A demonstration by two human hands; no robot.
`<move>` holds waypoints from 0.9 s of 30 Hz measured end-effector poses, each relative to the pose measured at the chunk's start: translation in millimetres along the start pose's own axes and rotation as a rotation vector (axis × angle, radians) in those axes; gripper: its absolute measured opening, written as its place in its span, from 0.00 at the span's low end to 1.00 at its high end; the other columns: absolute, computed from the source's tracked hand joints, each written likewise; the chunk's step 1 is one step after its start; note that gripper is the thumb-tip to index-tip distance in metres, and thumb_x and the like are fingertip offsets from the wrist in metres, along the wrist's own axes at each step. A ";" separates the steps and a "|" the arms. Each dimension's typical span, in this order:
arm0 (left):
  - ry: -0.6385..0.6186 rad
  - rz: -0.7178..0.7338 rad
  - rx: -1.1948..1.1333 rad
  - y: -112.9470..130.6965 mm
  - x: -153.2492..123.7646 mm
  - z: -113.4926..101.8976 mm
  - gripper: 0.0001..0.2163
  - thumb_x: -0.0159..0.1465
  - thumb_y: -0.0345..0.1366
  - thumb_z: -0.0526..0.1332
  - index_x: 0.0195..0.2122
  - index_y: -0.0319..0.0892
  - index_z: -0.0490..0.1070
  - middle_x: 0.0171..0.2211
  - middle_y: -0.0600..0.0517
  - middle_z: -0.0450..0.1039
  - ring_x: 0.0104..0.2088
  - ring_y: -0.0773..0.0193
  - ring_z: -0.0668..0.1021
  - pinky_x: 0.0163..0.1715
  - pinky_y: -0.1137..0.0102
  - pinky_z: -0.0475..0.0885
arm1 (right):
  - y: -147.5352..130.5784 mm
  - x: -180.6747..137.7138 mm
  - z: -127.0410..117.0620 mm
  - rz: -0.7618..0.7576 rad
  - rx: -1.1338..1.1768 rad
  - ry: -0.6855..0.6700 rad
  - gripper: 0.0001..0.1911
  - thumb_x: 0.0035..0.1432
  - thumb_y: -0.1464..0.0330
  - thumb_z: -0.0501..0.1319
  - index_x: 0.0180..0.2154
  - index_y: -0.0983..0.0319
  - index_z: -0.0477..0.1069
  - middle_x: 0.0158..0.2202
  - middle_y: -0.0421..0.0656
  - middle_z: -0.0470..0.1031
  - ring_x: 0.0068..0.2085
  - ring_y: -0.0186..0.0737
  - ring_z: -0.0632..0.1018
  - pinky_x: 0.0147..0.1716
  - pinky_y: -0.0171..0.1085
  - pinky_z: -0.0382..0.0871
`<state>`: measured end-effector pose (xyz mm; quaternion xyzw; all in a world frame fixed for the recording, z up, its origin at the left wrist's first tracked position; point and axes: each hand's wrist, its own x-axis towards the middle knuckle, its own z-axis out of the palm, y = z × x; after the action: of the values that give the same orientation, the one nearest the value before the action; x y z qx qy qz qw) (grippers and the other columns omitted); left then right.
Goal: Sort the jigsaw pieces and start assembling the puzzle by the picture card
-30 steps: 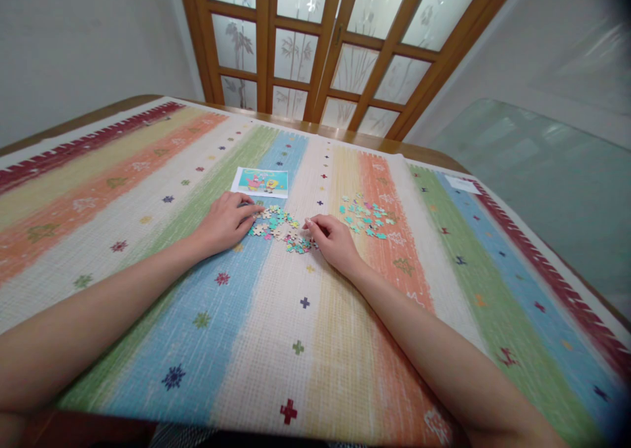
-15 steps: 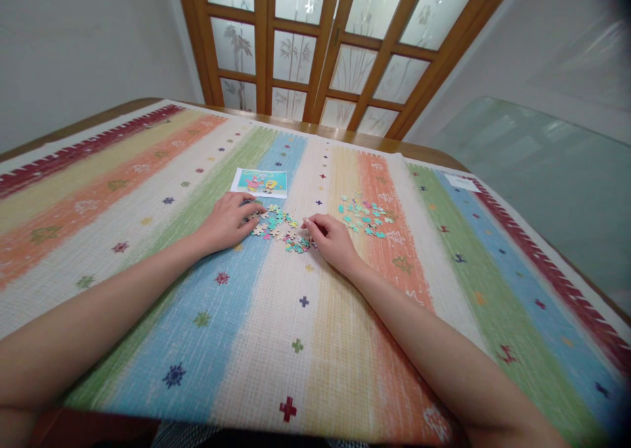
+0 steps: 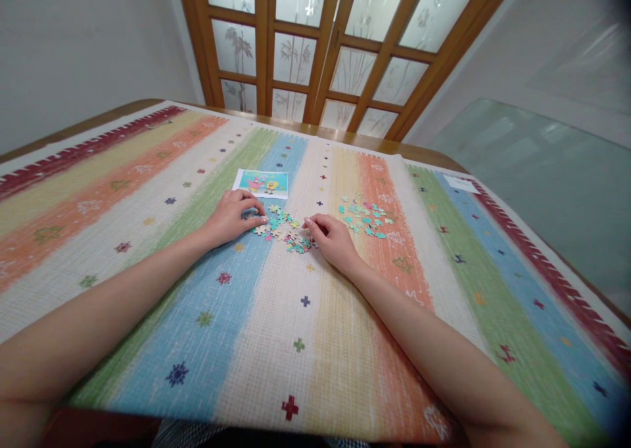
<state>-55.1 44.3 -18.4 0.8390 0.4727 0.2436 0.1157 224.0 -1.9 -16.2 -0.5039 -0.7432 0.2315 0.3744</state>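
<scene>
Small loose puzzle pieces (image 3: 283, 228) lie in a pile on a striped tablecloth (image 3: 276, 330). My left hand (image 3: 231, 217) rests at the pile's left edge, its fingers curled and its fingertips pinching a pale piece. My right hand (image 3: 331, 238) lies at the pile's right edge with the fingers bent and the fingertips on the pieces; whether it holds one is hidden. A second, mostly teal group of pieces (image 3: 365, 213) is spread to the right of that hand. A small cartoon picture card (image 3: 263, 183) lies just beyond my left hand.
The cloth covers a wooden table whose far edge (image 3: 345, 139) runs below a wooden-framed frosted glass door (image 3: 320, 47). A white label (image 3: 462, 184) sits on the cloth at the far right. A glass surface (image 3: 542, 172) lies beyond the table's right side.
My left hand's fingers have curled in and closed on a piece at the pile's edge. My right hand has stayed where it was.
</scene>
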 end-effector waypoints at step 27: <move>0.063 0.170 -0.168 84.3 -22.6 -5.2 0.17 0.74 0.43 0.46 0.30 0.44 0.64 0.32 0.49 0.69 0.38 0.57 0.70 0.41 0.60 0.67 | -57.0 -14.0 18.2 -0.158 -0.080 -0.124 0.19 0.73 0.59 0.45 0.29 0.56 0.59 0.28 0.41 0.68 0.34 0.41 0.70 0.39 0.40 0.62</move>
<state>-5.5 -19.4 15.0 0.8552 0.3813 0.3174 0.1499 179.7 -36.2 9.3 -0.4427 -0.8111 0.2023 0.3243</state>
